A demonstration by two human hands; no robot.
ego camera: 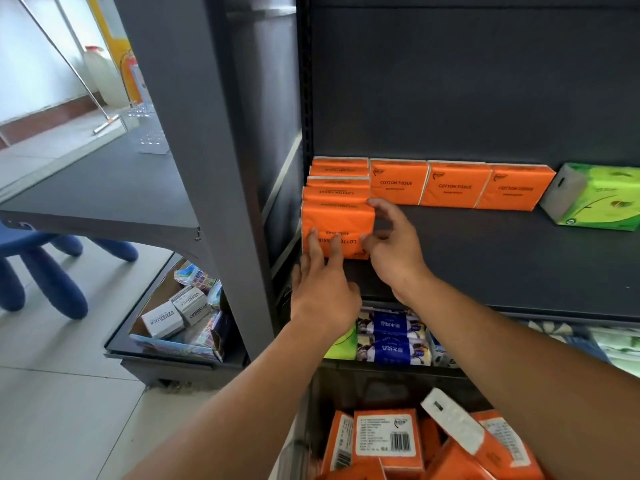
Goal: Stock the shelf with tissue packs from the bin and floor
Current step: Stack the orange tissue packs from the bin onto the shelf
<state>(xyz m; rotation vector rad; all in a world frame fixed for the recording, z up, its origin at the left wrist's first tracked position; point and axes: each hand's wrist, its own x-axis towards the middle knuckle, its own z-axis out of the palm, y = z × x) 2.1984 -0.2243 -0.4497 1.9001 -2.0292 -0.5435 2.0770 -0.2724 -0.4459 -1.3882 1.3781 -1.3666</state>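
Front orange tissue pack (337, 226) stands on the shelf (485, 265) between both hands, print upside down. Left hand (323, 292) lies flat against its face, fingers straight, pressing. Right hand (394, 251) grips its right edge, forefinger at the top corner, thumb low. Just beyond the fingers: stacked orange packs (337, 192). Right of the right hand: upright orange row (453, 185), then green pack (595, 199). Below the forearms: heaped orange packs (386, 436).

glossy plastic tissue packs (337, 230), matt metal shelf (502, 258)
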